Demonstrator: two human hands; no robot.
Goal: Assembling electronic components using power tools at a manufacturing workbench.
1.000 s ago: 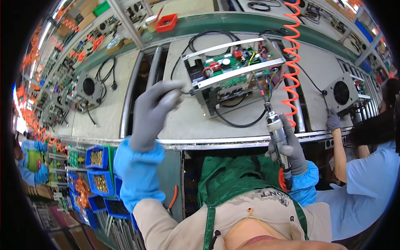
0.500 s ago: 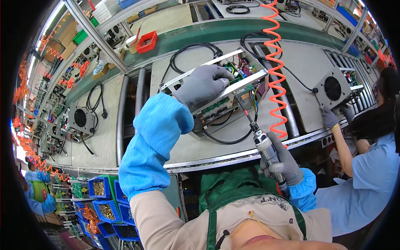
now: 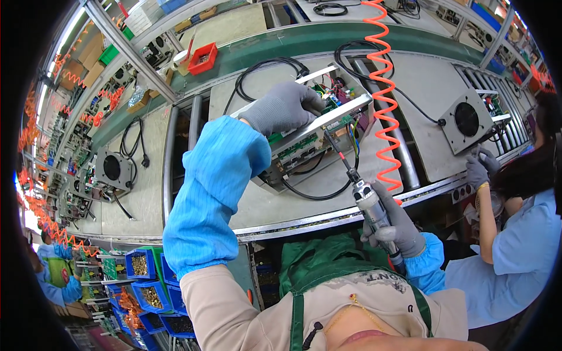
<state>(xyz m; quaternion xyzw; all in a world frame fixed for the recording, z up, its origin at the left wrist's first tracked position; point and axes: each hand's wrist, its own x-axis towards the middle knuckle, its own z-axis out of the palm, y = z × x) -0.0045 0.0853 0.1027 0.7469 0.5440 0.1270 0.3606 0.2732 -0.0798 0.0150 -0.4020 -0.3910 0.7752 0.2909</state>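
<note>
My left hand [image 3: 287, 108], in a grey glove, reaches over an open metal chassis [image 3: 351, 108]. Its fingers are bent and drawn together beside the front rail; whatever lies between the fingertips is hidden. Green circuit boards and coloured wires show inside the chassis. In my right hand [image 3: 395, 225], also gloved, is a silver pneumatic screwdriver [image 3: 370, 202], fingers wrapped round its body. The long bit [image 3: 333, 142] points up and away from me, its tip close to the front rail; whether it touches cannot be made out.
An orange coiled air hose [image 3: 383, 117] hangs just right of the chassis. Black power cable [image 3: 266, 76] loops lie behind it. At right, another person's gloved hands [image 3: 483, 167] are near a fan unit [image 3: 467, 121]. Blue bins [image 3: 151, 295] of small parts stand lower left.
My left fingers have drawn closer together over the rail. The screwdriver has shifted slightly left and up. The other person's hands have come together beside the fan unit.
</note>
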